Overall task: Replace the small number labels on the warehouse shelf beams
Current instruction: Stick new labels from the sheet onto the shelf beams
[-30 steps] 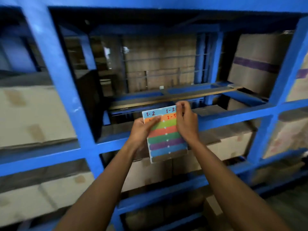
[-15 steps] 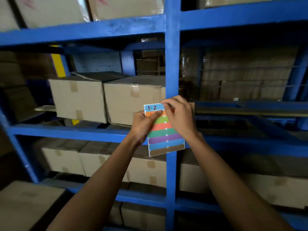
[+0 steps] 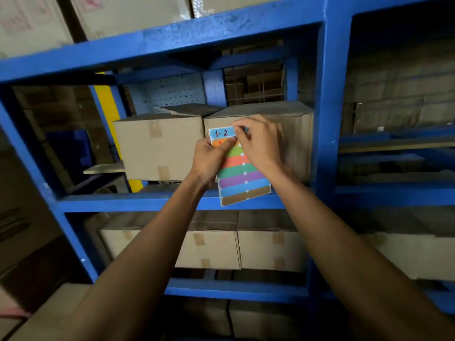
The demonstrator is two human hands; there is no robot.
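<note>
Left hand [image 3: 209,158] grips the striped label sheet [image 3: 242,178] by its left edge, right hand [image 3: 258,143] pinches the sheet's top light-blue label, sheet held up before the blue shelf beam [image 3: 147,201], cardboard boxes [image 3: 160,146] behind

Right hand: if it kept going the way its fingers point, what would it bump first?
The right hand points left along the sticker sheet, so probably the left hand's thumb first, already almost touching; depth is unclear.

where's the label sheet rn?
Head view, centre: the label sheet is held up in front of the cardboard boxes, left hand gripping its left edge, right hand pinching at its top-right corner.
</note>
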